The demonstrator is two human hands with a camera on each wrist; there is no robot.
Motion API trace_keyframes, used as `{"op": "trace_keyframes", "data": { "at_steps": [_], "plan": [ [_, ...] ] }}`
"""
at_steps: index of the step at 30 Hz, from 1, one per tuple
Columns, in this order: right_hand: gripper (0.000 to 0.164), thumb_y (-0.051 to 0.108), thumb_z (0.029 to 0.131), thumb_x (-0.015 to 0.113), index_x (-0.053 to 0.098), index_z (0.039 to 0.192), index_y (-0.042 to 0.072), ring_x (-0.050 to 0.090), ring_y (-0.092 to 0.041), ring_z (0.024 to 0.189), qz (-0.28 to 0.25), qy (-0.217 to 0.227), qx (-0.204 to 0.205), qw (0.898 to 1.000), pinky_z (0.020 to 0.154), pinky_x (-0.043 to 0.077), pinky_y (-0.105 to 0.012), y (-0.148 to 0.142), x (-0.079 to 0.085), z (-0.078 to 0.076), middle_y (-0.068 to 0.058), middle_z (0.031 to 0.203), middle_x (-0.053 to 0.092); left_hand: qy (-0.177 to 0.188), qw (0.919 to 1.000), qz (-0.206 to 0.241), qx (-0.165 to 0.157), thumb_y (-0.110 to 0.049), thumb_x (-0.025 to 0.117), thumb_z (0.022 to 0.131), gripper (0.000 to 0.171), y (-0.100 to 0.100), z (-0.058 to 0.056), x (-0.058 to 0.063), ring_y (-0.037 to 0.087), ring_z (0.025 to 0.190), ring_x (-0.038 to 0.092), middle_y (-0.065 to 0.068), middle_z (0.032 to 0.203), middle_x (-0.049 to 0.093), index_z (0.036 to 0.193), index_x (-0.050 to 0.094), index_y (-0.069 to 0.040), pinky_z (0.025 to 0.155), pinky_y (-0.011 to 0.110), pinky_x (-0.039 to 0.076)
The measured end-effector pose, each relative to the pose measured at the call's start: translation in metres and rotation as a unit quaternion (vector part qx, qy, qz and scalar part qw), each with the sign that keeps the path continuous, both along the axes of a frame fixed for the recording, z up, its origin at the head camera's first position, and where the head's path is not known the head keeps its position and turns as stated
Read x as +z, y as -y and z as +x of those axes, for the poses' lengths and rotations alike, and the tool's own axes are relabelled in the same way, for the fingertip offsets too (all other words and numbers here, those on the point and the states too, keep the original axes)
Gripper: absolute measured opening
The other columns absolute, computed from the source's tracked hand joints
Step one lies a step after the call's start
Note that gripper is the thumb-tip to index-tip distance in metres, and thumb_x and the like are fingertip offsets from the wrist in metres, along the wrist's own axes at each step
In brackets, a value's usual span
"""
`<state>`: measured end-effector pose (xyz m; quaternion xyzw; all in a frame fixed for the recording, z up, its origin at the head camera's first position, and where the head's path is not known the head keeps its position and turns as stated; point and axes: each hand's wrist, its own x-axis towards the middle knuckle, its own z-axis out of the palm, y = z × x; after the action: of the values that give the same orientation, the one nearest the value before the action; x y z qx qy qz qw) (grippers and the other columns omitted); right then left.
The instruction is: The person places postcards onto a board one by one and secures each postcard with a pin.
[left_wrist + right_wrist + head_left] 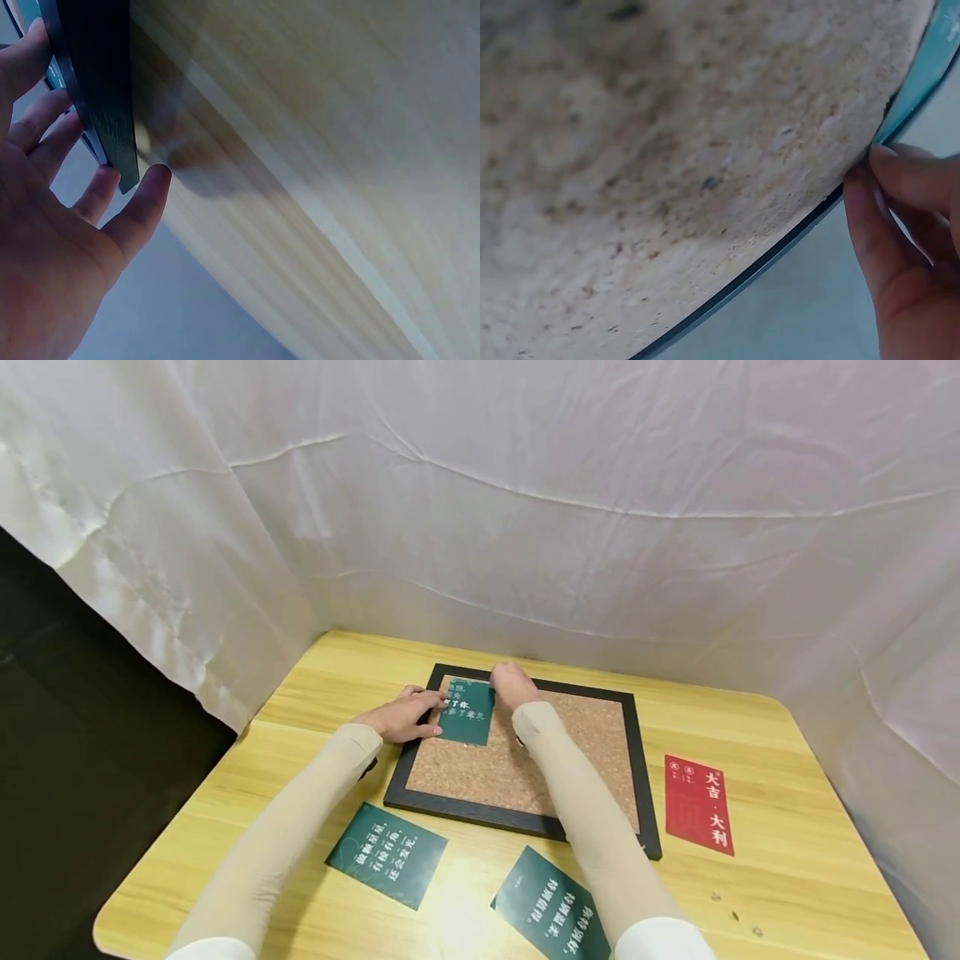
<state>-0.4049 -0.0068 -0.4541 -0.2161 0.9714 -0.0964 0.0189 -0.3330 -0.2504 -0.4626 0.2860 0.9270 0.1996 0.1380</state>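
A cork board [468,777] in a black frame lies on the table, its cork filling most of the right wrist view. At its upper left is a dark green card [467,727] with white characters. My left hand [408,714], fingers spread, rests over the frame's left side with fingertips on the card's left edge. In the left wrist view its fingers reach across the black frame [97,82]. My right hand [514,685] is at the card's upper right corner, thumb and finger pinched together there. I cannot tell what small thing those fingertips hold.
Two more green cards, one at the front left [386,853] and another at the front middle [551,902], lie before the board. A red card [699,803] lies to its right. Several tiny pieces [735,916] are scattered at the front right. White cloth [525,552] hangs behind.
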Motion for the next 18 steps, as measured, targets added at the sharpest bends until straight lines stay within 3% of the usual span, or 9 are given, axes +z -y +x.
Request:
{"op": "trace_keyframes", "data": {
  "at_steps": [3,5,9,18],
  "plan": [
    [0.036,-0.018,0.092,0.056,0.083,0.098,0.006,0.071,-0.022,0.100,-0.015,0.043,0.007,0.999,0.090,0.058,-0.034,-0.0054,0.0042,0.0008,-0.010,0.104,0.078,-0.003,1.0000,0.002,0.000,-0.030,0.061,0.106,0.056,0.0008,-0.0004,0.0004,0.046,0.156,0.020,0.014,0.171,0.028,0.153,0.046,-0.005,0.124,0.060,0.028],
    [0.041,-0.016,0.094,0.054,0.080,0.115,0.007,0.069,-0.029,0.118,-0.029,0.064,0.007,0.998,0.101,0.057,-0.041,-0.0073,0.0055,0.0004,-0.013,0.122,0.076,-0.006,1.0000,0.000,0.002,-0.029,0.061,0.105,0.056,0.0021,-0.0007,0.0012,0.046,0.156,0.020,0.014,0.171,0.028,0.153,0.047,-0.005,0.124,0.061,0.028],
    [0.042,-0.013,0.096,0.050,0.078,0.120,0.008,0.067,-0.031,0.124,-0.051,0.088,0.002,0.995,0.104,0.055,-0.044,-0.0095,0.0046,-0.0009,-0.013,0.127,0.074,-0.007,1.0000,-0.005,0.003,-0.030,0.061,0.105,0.056,0.0027,-0.0024,0.0009,0.045,0.156,0.021,0.013,0.171,0.028,0.154,0.047,-0.006,0.124,0.060,0.028],
    [0.041,-0.010,0.097,0.054,0.074,0.128,0.008,0.064,-0.031,0.129,-0.059,0.093,-0.014,0.994,0.108,0.053,-0.044,-0.0086,0.0046,0.0011,-0.013,0.135,0.070,-0.007,0.9999,-0.006,0.007,-0.031,0.061,0.105,0.056,0.0030,-0.0037,-0.0001,0.044,0.156,0.021,0.012,0.171,0.028,0.153,0.047,-0.006,0.124,0.059,0.028]
  ]
}}
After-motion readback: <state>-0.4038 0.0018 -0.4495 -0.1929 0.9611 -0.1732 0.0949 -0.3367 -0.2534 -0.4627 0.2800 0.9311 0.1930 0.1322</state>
